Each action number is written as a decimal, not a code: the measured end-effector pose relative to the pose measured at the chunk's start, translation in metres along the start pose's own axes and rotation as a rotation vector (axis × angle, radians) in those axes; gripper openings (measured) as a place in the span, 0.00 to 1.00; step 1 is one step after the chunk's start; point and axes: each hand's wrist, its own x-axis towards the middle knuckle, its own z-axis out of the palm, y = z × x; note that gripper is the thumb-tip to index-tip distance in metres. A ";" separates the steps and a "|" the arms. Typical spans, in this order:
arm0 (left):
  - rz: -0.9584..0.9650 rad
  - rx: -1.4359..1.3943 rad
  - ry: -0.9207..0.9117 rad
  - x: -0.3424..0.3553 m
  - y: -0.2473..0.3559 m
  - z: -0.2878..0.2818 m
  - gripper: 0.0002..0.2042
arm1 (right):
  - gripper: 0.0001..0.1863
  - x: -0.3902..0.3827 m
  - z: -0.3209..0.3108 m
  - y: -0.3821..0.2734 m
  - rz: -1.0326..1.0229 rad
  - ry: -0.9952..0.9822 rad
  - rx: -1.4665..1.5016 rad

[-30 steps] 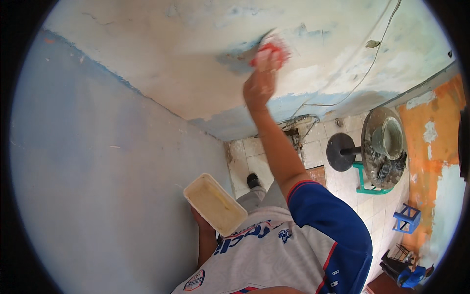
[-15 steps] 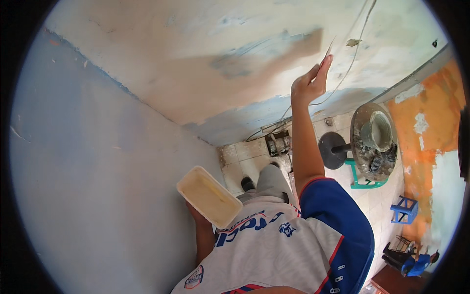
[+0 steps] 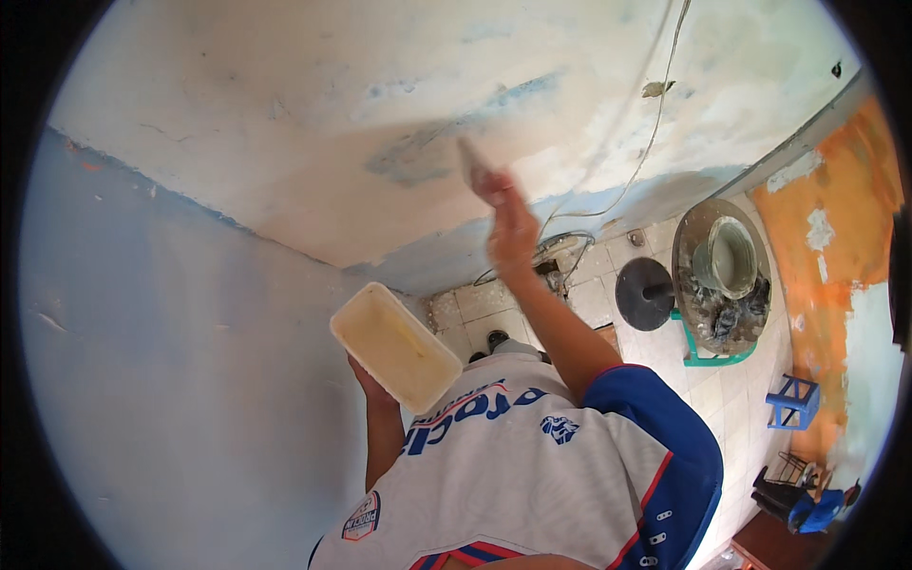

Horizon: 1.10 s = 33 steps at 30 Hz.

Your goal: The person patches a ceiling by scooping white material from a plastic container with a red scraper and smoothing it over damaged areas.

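My left hand (image 3: 369, 382) grips a cream rectangular plastic tub (image 3: 382, 332) from beneath and its near side, close to the blue-grey wall; its fingers are mostly hidden. Thin pale and yellowish residue shows inside the tub. Raised in front of the pale wall (image 3: 313, 85), my right hand (image 3: 514, 228) is closed around a putty knife (image 3: 471, 163), smeared by motion. The blade points up and left, near a bluish patch (image 3: 413, 160) on that wall. Whether the blade touches the surface I cannot tell.
A loose cable (image 3: 655, 133) hangs down the pale wall. To the right stand a dirty round-edged table (image 3: 698, 318) holding a bucket (image 3: 730, 256), a black round stool (image 3: 644, 293) and a blue stool (image 3: 794, 402). Another person (image 3: 817, 508) sits far off at lower right.
My right hand has swung left and downward with the putty knife, away from the cable. The tub in my left hand has shifted slightly up and left. My view has moved slightly.
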 end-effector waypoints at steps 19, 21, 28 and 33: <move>-0.118 -0.050 -0.196 0.077 -0.031 0.051 0.32 | 0.25 0.097 -0.109 -0.031 0.707 -0.254 1.365; -0.105 -0.010 -0.203 0.078 -0.025 0.055 0.32 | 0.25 0.088 -0.102 -0.039 0.747 -0.187 1.335; -0.164 -0.022 -0.128 0.071 -0.011 0.047 0.33 | 0.18 0.087 -0.096 -0.050 0.602 0.241 1.004; -0.184 -0.028 -0.143 0.061 -0.006 0.026 0.34 | 0.20 0.109 -0.060 -0.024 -0.049 0.499 0.108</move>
